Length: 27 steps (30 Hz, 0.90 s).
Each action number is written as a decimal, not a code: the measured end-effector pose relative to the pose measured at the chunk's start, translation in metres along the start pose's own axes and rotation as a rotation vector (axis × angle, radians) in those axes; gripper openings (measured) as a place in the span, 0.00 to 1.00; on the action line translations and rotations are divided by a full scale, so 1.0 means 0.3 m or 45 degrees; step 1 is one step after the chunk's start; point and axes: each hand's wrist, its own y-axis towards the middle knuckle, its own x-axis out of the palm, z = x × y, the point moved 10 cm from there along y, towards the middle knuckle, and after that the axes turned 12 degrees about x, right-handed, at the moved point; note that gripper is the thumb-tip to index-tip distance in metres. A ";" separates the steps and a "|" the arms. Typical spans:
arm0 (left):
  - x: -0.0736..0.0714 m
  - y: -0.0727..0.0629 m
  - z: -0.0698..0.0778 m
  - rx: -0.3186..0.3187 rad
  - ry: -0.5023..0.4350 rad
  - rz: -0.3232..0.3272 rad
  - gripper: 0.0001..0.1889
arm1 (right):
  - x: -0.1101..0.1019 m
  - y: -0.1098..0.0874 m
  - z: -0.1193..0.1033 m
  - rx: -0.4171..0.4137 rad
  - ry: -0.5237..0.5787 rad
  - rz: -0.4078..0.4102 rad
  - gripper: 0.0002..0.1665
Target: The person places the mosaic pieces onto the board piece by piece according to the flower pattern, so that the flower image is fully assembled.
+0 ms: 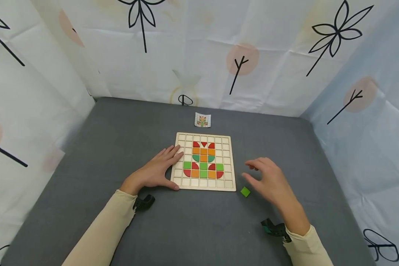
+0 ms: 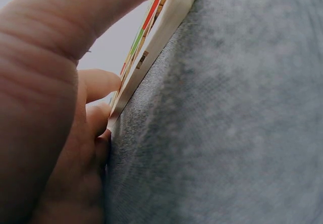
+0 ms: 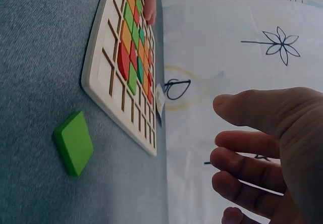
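Note:
A wooden grid board (image 1: 225, 183) lies on the table, with red, orange and green tiles set in its middle squares. My left hand (image 1: 157, 168) rests at the board's left side, fingertips on the edge and thumb at the near left corner. To the right of the board, my right hand (image 1: 269, 179) hovers with thumb and fingers apart and nothing between them. A loose green square tile (image 1: 245, 191) lies on the table by the board's near right corner, just left of that hand; the right wrist view shows the same green tile (image 3: 74, 144) lying flat.
A small pattern card (image 1: 203, 120) with a coloured grid picture lies behind the board. The grey tabletop (image 1: 199, 229) is bordered at the back and sides by white printed curtains (image 1: 199, 48). Each wrist wears a dark strap (image 1: 144, 203).

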 end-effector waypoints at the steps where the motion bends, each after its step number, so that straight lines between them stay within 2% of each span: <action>1: 0.001 -0.002 0.000 -0.004 -0.005 0.000 0.67 | -0.003 -0.005 0.005 0.004 -0.001 0.001 0.20; 7: -0.002 -0.012 0.005 -0.023 -0.047 0.021 0.67 | -0.008 -0.033 0.030 0.022 -0.006 0.008 0.20; 15: 0.001 0.001 0.002 -0.017 -0.024 0.014 0.67 | -0.018 -0.059 0.063 0.042 -0.024 -0.013 0.19; 27: -0.001 -0.004 -0.012 -0.036 -0.034 0.030 0.67 | -0.017 -0.102 0.103 0.086 -0.051 -0.027 0.21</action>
